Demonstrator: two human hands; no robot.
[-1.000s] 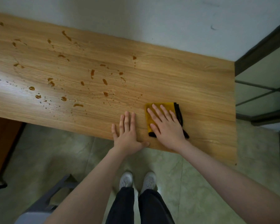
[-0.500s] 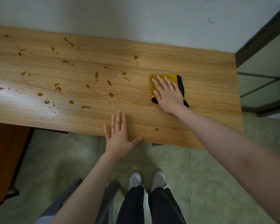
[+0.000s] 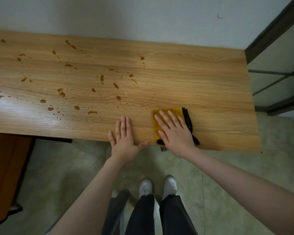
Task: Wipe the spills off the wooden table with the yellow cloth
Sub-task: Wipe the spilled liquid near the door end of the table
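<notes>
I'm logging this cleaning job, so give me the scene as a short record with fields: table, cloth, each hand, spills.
table: wooden table, set against the wall
cloth: yellow cloth, dark-edged, folded, flat near the table's front edge
right hand: right hand flat on the cloth, fingers spread
left hand: left hand flat on bare wood beside the cloth, not touching it
spills: brown spills scattered left of both hands, unwiped

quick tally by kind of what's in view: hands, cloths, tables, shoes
bare hands: 2, left hand and right hand
folded yellow cloth with black edge: 1
wooden table: 1
white shoes: 2, and
total: 6
</notes>
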